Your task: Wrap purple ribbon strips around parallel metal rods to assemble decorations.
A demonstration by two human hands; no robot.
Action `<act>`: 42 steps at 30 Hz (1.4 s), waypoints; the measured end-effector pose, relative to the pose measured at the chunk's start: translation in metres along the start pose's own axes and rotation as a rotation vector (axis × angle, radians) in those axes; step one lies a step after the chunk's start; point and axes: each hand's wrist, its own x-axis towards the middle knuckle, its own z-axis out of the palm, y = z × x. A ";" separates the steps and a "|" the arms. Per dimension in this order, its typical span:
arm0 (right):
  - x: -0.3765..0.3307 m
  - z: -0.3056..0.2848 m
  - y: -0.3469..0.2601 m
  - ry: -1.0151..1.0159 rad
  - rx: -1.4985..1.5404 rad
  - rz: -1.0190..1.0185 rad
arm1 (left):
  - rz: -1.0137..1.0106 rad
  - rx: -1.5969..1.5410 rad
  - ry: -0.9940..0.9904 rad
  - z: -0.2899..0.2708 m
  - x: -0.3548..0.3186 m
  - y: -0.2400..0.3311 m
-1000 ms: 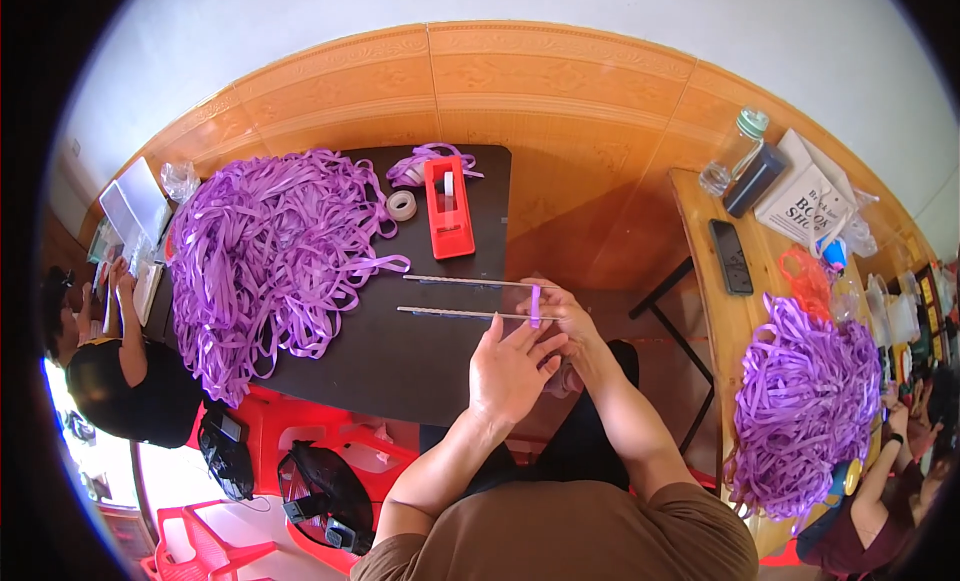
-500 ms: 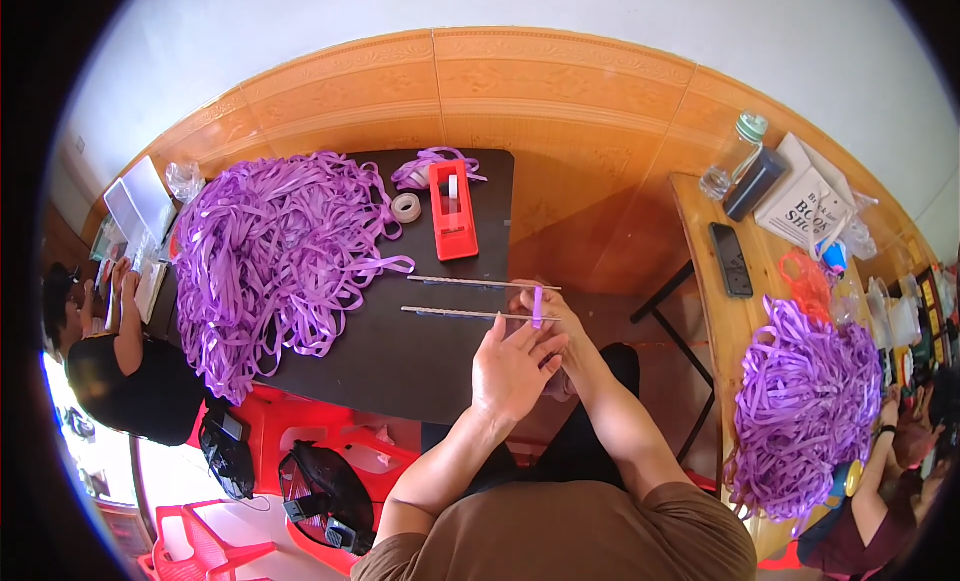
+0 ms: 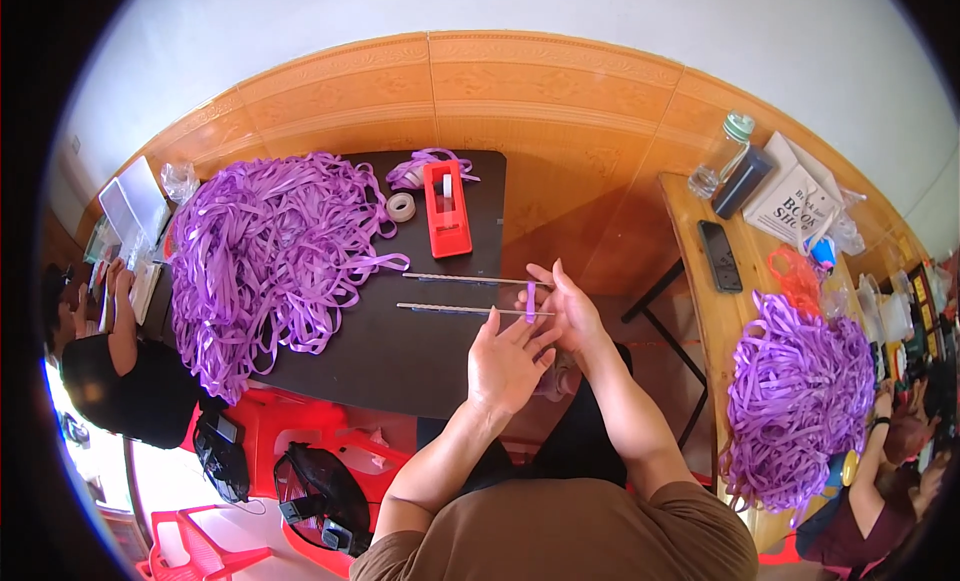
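From the ribbon heap on the bench's left, I note my left hand spread, right hand pinching a short purple strip beside two rods; a loose pinch could drop it.

Two thin rods lay on the counter just left of the hands. The tape dispenser stood beyond them, the ribbon heap farther left.
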 end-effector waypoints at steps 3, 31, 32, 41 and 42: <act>0.005 -0.004 0.002 -0.002 -0.010 0.033 | -0.002 -0.006 -0.009 0.001 0.000 -0.001; 0.020 -0.035 0.009 -0.097 -0.175 -0.160 | -0.006 -0.029 0.010 -0.004 0.004 -0.001; 0.027 -0.043 0.018 -0.174 -0.080 -0.183 | -0.003 -0.030 0.014 -0.004 0.004 -0.002; 0.098 -0.076 0.144 -0.522 0.608 -0.427 | -0.014 -0.030 0.037 -0.002 0.004 -0.006; 0.088 -0.058 0.156 -0.456 0.649 -0.520 | -0.007 -0.032 0.044 -0.003 0.001 -0.004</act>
